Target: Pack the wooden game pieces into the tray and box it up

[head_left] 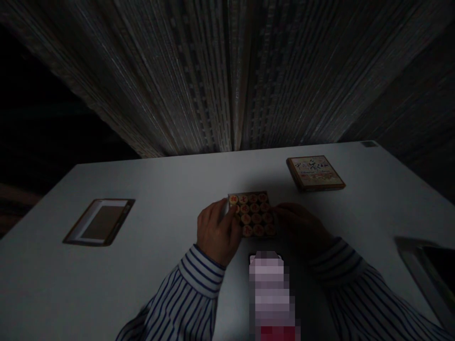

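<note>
Dim shot: left hand [217,232] has its grip curled over the left edge of the tray of round pieces [254,213], fingers touching it; the thumb is hidden, so I cannot tell if it is clamped. The right hand [302,227] is in shadow, its grip against the tray's right edge, closure unclear too. The tray lies flat on the bench [159,180] between both grips. A printed box [314,173] lies ahead-right of the right grip, well apart. An open flat case [99,221] lies far left of the left grip, near the bench edge. A dark object [426,265] sits at the right edge. Bare bench runs ahead of the grips to the far edge by the curtain [227,71].
</note>
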Action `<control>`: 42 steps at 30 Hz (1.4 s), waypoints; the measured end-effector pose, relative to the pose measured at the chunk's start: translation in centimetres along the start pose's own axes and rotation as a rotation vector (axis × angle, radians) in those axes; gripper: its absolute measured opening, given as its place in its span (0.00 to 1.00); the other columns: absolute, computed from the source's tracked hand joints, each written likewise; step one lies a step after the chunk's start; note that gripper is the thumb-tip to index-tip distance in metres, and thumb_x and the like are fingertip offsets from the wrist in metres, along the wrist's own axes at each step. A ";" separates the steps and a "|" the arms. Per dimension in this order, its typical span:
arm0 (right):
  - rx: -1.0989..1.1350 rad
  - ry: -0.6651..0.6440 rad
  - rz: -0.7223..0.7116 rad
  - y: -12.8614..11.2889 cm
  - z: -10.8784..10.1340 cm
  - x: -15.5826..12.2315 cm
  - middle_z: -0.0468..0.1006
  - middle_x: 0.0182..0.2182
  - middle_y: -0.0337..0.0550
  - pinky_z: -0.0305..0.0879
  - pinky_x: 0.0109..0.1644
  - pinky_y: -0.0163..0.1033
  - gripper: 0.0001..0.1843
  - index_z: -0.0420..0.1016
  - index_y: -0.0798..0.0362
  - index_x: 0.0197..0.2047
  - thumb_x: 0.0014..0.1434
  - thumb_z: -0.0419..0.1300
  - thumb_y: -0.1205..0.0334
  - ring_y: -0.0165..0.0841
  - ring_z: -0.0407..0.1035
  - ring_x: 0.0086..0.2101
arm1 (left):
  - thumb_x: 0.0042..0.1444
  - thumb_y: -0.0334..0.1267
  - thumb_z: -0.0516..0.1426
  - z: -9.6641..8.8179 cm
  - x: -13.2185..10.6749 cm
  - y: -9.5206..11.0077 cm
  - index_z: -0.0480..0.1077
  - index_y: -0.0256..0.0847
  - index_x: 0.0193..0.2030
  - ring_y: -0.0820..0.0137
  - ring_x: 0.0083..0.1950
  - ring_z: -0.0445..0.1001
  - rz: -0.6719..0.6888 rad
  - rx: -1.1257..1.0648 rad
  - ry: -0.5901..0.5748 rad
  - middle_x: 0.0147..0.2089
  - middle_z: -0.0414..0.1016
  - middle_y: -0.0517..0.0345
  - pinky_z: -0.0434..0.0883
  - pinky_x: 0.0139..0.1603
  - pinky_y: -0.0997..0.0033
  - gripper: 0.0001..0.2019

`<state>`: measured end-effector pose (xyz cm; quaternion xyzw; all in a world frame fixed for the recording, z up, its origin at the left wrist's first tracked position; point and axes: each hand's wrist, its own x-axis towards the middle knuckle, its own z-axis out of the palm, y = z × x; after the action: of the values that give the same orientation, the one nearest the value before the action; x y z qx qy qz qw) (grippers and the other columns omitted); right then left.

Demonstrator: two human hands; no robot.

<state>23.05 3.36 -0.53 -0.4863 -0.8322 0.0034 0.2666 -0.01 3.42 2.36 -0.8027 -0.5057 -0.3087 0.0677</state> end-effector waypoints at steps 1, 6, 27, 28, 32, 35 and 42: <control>0.002 0.009 0.001 -0.1 0.0 0.0 0.72 0.40 0.51 0.69 0.40 0.41 0.16 0.70 0.53 0.48 0.58 0.49 0.64 0.35 0.67 0.39 | 0.54 0.35 0.49 0.0 0.2 0.3 0.70 0.36 0.45 0.58 0.51 0.63 0.014 -0.016 -0.015 0.51 0.66 0.44 0.64 0.48 0.52 0.14; -0.012 0.021 -0.013 -0.3 -0.2 0.2 0.72 0.39 0.51 0.69 0.40 0.41 0.17 0.70 0.53 0.49 0.58 0.49 0.65 0.35 0.67 0.39 | 0.54 0.37 0.51 0.3 1.6 2.5 0.67 0.39 0.48 0.55 0.57 0.58 0.062 -0.057 -0.194 0.56 0.62 0.43 0.60 0.52 0.48 0.15; -0.077 0.002 -0.036 -0.7 -0.7 0.5 0.73 0.38 0.52 0.69 0.37 0.40 0.17 0.72 0.53 0.47 0.57 0.50 0.67 0.35 0.68 0.36 | 0.53 0.39 0.53 1.3 2.4 3.4 0.66 0.44 0.50 0.55 0.58 0.56 0.086 -0.017 -0.258 0.58 0.59 0.46 0.56 0.55 0.48 0.16; -0.078 0.008 -0.036 -0.8 -0.7 0.5 0.74 0.38 0.52 0.69 0.36 0.40 0.16 0.72 0.54 0.47 0.57 0.50 0.67 0.35 0.68 0.36 | 0.53 0.39 0.53 1.3 2.4 3.4 0.66 0.44 0.50 0.55 0.58 0.56 0.087 -0.015 -0.260 0.58 0.59 0.46 0.56 0.55 0.48 0.16; -0.079 0.025 -0.034 -0.9 -0.7 0.6 0.74 0.37 0.52 0.69 0.36 0.40 0.16 0.72 0.54 0.47 0.57 0.50 0.67 0.35 0.68 0.36 | 0.53 0.38 0.53 1.4 2.4 3.3 0.67 0.44 0.50 0.55 0.58 0.56 0.091 -0.014 -0.256 0.58 0.59 0.46 0.56 0.55 0.48 0.16; -0.078 0.009 -0.038 -0.9 -0.7 0.6 0.73 0.38 0.51 0.69 0.37 0.40 0.17 0.71 0.53 0.48 0.57 0.50 0.67 0.35 0.68 0.36 | 0.52 0.38 0.53 1.4 2.4 3.4 0.67 0.44 0.49 0.55 0.58 0.56 0.086 -0.018 -0.251 0.58 0.60 0.46 0.57 0.55 0.48 0.16; -0.067 0.015 -0.021 -0.9 -0.7 0.5 0.73 0.38 0.50 0.69 0.38 0.40 0.17 0.72 0.52 0.48 0.57 0.49 0.67 0.34 0.68 0.37 | 0.53 0.39 0.53 1.3 2.3 3.3 0.66 0.45 0.50 0.55 0.58 0.56 0.090 -0.025 -0.277 0.58 0.59 0.46 0.57 0.54 0.48 0.17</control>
<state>22.44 3.10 0.53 -0.4864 -0.8348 -0.0309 0.2562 4.07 4.16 3.35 -0.8602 -0.4699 -0.1979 0.0008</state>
